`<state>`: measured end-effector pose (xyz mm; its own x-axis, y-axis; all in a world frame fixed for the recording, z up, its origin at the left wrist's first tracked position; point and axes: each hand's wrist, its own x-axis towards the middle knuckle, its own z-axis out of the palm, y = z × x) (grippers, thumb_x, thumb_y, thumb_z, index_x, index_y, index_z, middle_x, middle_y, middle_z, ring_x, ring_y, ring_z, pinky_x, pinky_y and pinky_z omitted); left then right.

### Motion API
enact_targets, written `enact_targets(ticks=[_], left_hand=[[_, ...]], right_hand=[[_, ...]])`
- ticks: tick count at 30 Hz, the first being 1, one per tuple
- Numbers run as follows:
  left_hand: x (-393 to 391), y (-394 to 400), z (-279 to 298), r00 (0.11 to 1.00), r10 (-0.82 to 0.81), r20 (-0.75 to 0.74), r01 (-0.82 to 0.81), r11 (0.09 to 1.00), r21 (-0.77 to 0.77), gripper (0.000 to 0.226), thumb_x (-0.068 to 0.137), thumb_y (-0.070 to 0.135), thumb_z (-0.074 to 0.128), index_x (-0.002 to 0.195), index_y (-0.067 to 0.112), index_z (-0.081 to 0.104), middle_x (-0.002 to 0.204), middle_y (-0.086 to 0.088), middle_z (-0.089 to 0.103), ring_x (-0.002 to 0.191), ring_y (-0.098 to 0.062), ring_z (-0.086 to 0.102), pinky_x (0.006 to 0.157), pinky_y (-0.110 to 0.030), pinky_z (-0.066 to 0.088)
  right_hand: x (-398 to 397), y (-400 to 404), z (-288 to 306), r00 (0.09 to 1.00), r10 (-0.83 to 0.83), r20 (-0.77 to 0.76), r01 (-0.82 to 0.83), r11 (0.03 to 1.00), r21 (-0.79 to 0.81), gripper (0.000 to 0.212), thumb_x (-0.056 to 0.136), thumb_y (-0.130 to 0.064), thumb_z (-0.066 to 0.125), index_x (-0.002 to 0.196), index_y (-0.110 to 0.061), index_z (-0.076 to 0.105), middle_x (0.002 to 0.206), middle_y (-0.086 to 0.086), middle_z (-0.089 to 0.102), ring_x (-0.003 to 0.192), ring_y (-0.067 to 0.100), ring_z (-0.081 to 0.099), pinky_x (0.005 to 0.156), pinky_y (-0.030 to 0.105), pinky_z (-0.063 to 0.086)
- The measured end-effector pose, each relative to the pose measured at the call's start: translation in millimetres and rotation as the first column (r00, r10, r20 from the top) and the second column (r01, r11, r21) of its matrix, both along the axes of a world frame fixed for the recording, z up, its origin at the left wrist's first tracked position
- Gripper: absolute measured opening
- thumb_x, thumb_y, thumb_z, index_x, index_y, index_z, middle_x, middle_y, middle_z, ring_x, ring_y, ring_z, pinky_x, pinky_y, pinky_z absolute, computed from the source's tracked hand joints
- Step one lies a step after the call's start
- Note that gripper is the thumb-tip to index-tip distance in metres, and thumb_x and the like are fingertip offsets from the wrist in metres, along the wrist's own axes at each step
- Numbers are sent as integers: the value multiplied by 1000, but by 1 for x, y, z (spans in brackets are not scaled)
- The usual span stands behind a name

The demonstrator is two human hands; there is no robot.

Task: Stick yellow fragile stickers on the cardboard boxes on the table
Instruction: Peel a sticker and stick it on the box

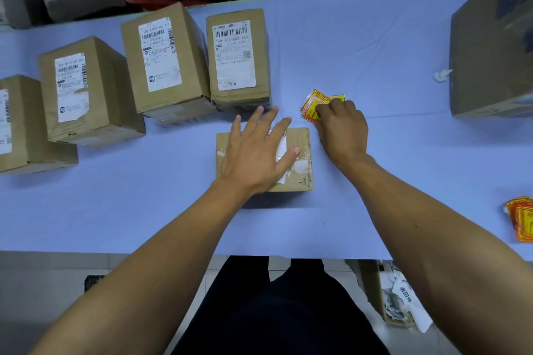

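Picking a sticker: right hand (341, 130) fingers (323, 109) curled, pinching the small pile of yellow-red fragile stickers (313, 104). Left hand (256, 150) fingers spread flat on the small brown cardboard box (302, 179). Next: peel one off, press onto box beside left fingers.

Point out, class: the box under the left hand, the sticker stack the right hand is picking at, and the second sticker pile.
flat box (300, 179), head view, bare right corner.
sticker stack (310, 104), head view, exposed left part.
second sticker pile (522, 220), head view, middle.
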<state>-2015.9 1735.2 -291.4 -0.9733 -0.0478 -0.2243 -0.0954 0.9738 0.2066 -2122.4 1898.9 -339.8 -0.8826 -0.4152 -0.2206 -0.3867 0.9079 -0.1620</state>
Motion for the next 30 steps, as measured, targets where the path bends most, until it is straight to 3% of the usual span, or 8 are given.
enact_targets(ticks=[6, 11, 14, 16, 20, 23, 27, 30], left_hand=[[1, -1, -1, 1000, 0, -15, 0, 1000, 8, 69, 94, 63, 24, 148, 25, 44, 158, -4, 38, 150, -28, 26, 118, -56, 13], [1, -1, 3, 1000, 0, 11, 0, 1000, 26, 68, 95, 63, 24, 148, 25, 43, 158, -4, 38, 150, -26, 25, 119, -55, 11], [1, -2, 8, 1000, 0, 21, -1, 997, 78, 63, 98, 60, 31, 149, 24, 40, 159, -3, 35, 151, -24, 21, 120, -54, 6], [1, -3, 15, 998, 56, -9, -53, 976, 211, 55, 101, 50, 42, 147, 20, 43, 158, -4, 37, 150, -25, 23, 121, -52, 7], [-3, -3, 34, 962, 251, -111, -160, 843, 513, 38, 100, 28, 55, 134, 11, 58, 140, -6, 56, 134, -23, 47, 112, -29, 30], [-11, 4, 49, 933, 361, -10, -260, 692, 673, 30, 96, 21, 61, 125, 13, 64, 124, 0, 67, 115, -14, 61, 100, -26, 45], [-19, 19, 66, 880, 411, 237, -393, 352, 850, 21, 93, 12, 66, 114, 14, 68, 94, 0, 66, 87, -19, 66, 86, -38, 55], [-14, 24, 74, 880, 404, 250, -376, 270, 886, 16, 93, 6, 64, 88, 19, 70, 77, -13, 63, 76, -24, 58, 76, -40, 51]], right_hand=[[-4, 1, -3, 1000, -23, 3, 23, 999, -27, 26, 99, -16, 48, 114, -11, 68, 116, 11, 61, 110, 36, 51, 75, 40, 38], [0, -2, 8, 994, -105, -23, 98, 971, -216, 26, 100, -24, 51, 111, -10, 70, 109, 12, 65, 106, 35, 54, 72, 38, 40], [8, -3, 26, 972, -220, 81, 233, 867, -441, 25, 97, -27, 58, 113, -14, 71, 106, 9, 68, 104, 30, 58, 71, 34, 42], [16, -3, 44, 938, -257, 234, 347, 711, -612, 19, 94, -23, 64, 107, -13, 73, 101, 5, 72, 95, 23, 64, 77, 36, 50], [36, 1, 80, 855, -191, 483, 517, 400, -757, 5, 91, -17, 71, 94, -19, 74, 89, -2, 74, 79, 2, 68, 76, 17, 51], [51, 3, 95, 833, -165, 529, 549, 372, -748, 11, 92, -13, 70, 101, -10, 76, 91, -1, 74, 80, 3, 67, 79, 18, 51], [61, 4, 113, 736, -92, 670, 669, 246, -701, 12, 94, -10, 65, 101, -14, 75, 91, 5, 72, 82, 11, 67, 71, 22, 55], [72, 3, 123, 731, -11, 682, 664, 241, -708, 15, 95, -9, 64, 96, -18, 76, 86, 5, 72, 81, 13, 68, 70, 20, 56]])
